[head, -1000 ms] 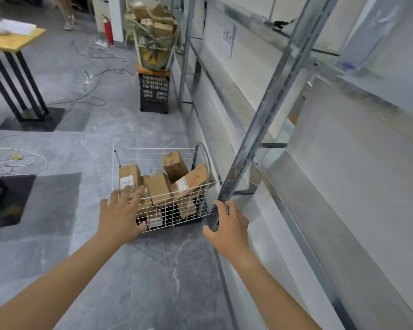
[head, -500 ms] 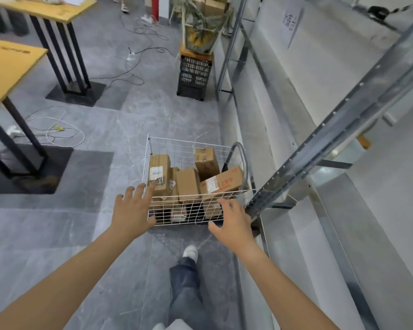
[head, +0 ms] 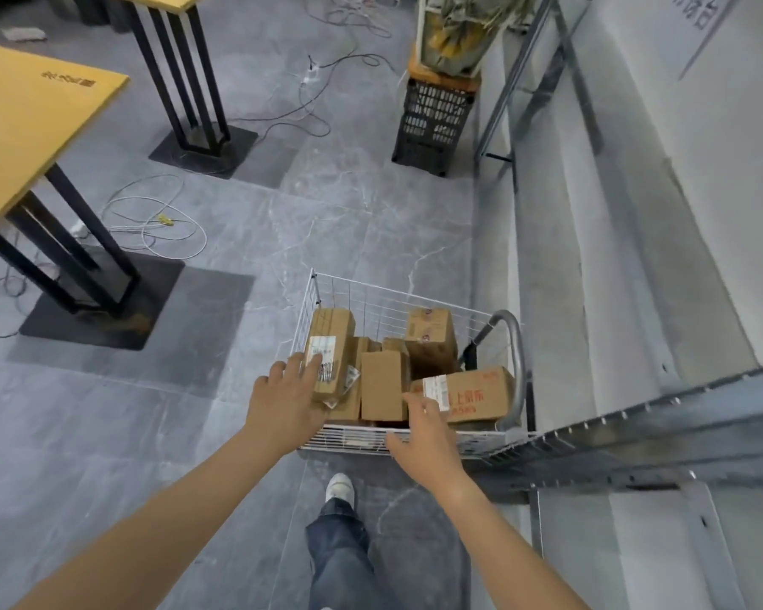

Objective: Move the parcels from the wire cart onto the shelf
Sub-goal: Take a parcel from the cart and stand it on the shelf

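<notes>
Reaching in over the near rim of the wire cart [head: 371,301], we have closed the gap. A second ago our hands hung short of the wire, and now both are among the parcels, so the first pick looks about to start. At the cart's near left corner our left hand [head: 289,402] has its fingers spread and nearly straight, lying against the upright labelled parcel [head: 331,345], with no grip yet. Toward the near right corner our right hand [head: 423,438] is likewise loose and open, fingertips touching the end of the long printed parcel [head: 476,394] lying flat. All the parcels sit in the cart; the shelf [head: 560,310] on the right holds none that we can see.
</notes>
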The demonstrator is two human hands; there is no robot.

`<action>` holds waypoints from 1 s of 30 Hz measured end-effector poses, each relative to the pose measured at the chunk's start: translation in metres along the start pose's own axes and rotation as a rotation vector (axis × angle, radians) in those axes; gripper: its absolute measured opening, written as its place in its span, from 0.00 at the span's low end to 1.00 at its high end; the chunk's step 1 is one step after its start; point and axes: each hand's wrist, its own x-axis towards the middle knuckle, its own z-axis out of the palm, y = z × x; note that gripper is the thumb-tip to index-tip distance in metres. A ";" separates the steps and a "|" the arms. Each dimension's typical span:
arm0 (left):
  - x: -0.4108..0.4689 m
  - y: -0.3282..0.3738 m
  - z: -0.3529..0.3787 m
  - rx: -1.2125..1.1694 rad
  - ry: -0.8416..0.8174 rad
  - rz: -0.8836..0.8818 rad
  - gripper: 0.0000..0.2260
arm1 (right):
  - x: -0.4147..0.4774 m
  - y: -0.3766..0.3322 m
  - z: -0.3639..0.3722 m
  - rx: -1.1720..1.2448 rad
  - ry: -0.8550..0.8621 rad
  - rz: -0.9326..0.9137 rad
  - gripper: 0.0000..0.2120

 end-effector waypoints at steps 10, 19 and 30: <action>0.079 -0.013 0.044 -0.021 -0.174 -0.120 0.32 | 0.119 0.005 0.014 0.183 -0.209 0.035 0.25; 0.119 -0.026 0.111 -0.210 -0.247 -0.063 0.34 | 0.191 0.022 0.083 0.329 -0.344 0.249 0.25; 0.167 -0.082 0.175 -0.169 -0.160 -0.068 0.34 | 0.271 0.037 0.184 0.541 -0.495 0.506 0.27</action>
